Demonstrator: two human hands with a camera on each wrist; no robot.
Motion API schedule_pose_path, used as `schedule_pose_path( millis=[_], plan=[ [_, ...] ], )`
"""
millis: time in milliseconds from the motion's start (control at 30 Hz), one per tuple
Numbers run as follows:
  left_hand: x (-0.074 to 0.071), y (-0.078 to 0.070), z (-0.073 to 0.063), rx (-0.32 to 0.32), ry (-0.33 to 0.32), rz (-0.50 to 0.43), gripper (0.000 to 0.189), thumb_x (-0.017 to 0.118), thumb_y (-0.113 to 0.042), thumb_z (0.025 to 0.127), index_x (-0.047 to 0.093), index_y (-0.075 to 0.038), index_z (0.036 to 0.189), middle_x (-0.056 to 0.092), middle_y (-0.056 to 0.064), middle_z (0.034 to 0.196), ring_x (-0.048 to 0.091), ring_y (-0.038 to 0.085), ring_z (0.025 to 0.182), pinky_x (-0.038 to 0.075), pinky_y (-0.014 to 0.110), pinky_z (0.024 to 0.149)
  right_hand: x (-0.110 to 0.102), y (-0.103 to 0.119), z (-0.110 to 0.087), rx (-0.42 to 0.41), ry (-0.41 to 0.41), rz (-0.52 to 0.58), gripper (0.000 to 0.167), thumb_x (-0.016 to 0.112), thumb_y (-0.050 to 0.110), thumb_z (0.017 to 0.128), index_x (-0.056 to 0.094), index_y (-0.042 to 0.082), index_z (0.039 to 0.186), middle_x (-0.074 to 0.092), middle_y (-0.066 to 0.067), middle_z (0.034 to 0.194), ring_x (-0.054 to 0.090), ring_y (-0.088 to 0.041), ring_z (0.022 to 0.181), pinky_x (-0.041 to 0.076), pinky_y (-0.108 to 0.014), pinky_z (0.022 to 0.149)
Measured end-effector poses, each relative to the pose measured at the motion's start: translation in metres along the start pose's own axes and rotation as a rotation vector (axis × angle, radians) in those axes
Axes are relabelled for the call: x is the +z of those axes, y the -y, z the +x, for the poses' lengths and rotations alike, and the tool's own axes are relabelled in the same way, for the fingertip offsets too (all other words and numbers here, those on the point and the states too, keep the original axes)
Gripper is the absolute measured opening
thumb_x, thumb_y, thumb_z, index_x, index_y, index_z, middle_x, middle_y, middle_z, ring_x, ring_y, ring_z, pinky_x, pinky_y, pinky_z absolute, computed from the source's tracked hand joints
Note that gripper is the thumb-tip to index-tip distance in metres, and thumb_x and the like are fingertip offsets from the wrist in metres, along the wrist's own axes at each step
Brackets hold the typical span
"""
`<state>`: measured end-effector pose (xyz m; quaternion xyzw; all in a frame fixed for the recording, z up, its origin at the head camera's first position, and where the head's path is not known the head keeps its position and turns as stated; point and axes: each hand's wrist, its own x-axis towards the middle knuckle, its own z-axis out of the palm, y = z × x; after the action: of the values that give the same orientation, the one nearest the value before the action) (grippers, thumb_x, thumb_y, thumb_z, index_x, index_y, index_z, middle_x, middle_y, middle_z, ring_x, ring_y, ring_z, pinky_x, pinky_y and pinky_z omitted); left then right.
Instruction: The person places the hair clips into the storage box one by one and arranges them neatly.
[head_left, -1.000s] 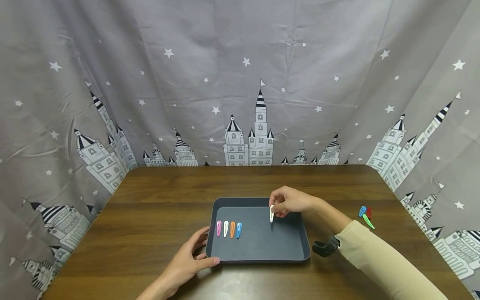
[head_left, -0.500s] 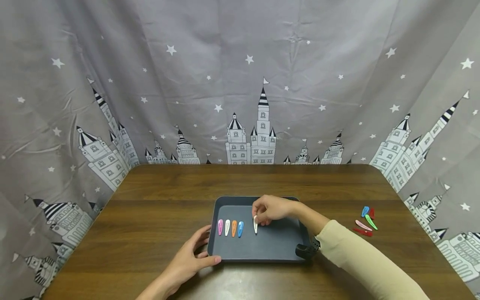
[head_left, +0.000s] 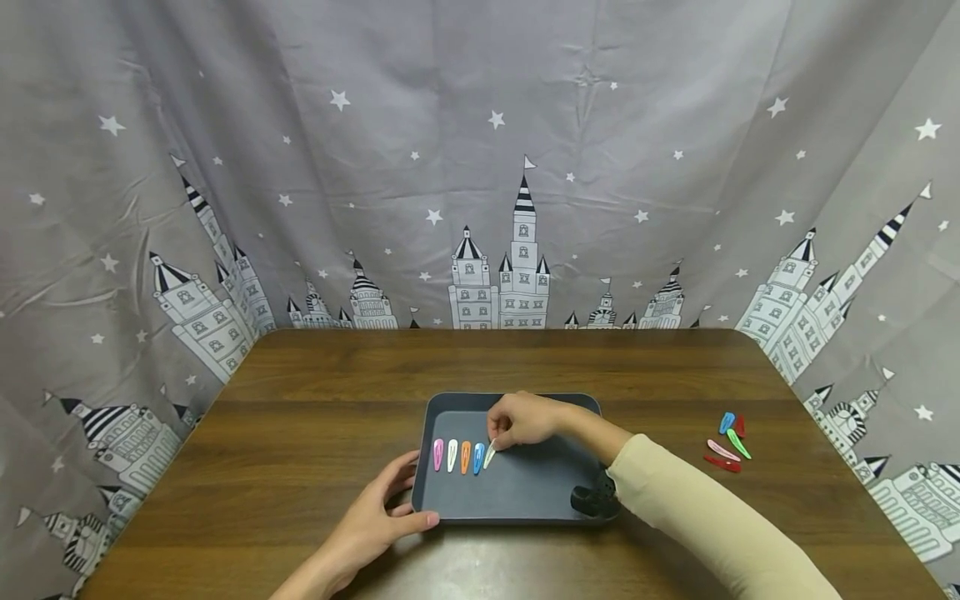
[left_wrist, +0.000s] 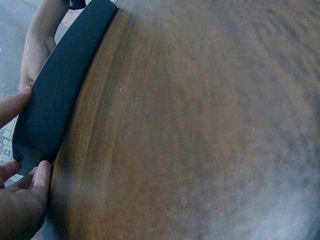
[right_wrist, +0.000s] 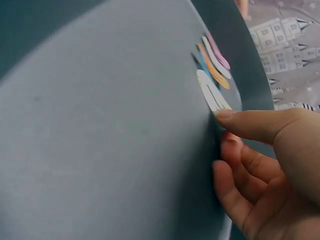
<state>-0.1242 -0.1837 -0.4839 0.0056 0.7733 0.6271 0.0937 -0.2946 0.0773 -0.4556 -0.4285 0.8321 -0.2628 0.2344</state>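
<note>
My right hand (head_left: pixel 522 418) pinches a white snap hair clip (head_left: pixel 489 457) between thumb and fingertips, low over the dark grey tray (head_left: pixel 525 500). Beside it a row lies in the tray: a pink clip (head_left: pixel 438 455), a white clip (head_left: pixel 452 456), an orange clip (head_left: pixel 466 457) and a blue clip (head_left: pixel 478 459). In the right wrist view the pinched clip (right_wrist: pixel 210 92) slants just next to the blue one. My left hand (head_left: pixel 375 512) holds the tray's near left corner, its thumb on the rim. From the left wrist, its fingertips (left_wrist: pixel 42 172) show against the tray's outer wall (left_wrist: pixel 65 85).
Loose clips lie on the wooden table (head_left: pixel 315 400) at the right: a blue clip (head_left: pixel 726 422), a red clip (head_left: pixel 740 427), a green clip (head_left: pixel 738 444), a pink clip (head_left: pixel 723 450) and another red clip (head_left: pixel 722 463). A grey castle-print curtain (head_left: pixel 390 125) hangs behind.
My right hand has carried the white clip leftward across the tray to the blue clip's side, and the clip now tilts. The left hand stays at the corner. The right sleeve has uncovered more loose clips.
</note>
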Motion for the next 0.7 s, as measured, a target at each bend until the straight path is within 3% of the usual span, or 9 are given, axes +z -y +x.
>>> schedule_pose_path(
  millis=[300,700],
  plan=[
    [0.0,0.0,0.0,-0.004,-0.004,0.004,0.089,0.091,-0.011,0.08,0.043,-0.007,0.155,0.047,0.023,0.15,0.044,0.038,0.138,0.052,0.031,0.103,-0.008,0.005,0.007,0.054,0.084,0.036,0.016,0.076,-0.003,0.089,0.075,0.011,0.082,0.06,0.009,0.066,0.052,-0.005,0.061,0.042,-0.021,0.054],
    [0.0,-0.002,0.0,-0.014,0.001,0.003,0.089,0.091,-0.011,0.08,0.043,-0.007,0.155,0.047,0.023,0.15,0.043,0.039,0.138,0.052,0.032,0.103,-0.006,0.012,0.012,0.06,0.057,-0.04,0.016,0.083,0.002,0.086,0.072,0.013,0.084,0.062,0.009,0.069,0.053,-0.004,0.064,0.043,-0.021,0.057]
  ],
)
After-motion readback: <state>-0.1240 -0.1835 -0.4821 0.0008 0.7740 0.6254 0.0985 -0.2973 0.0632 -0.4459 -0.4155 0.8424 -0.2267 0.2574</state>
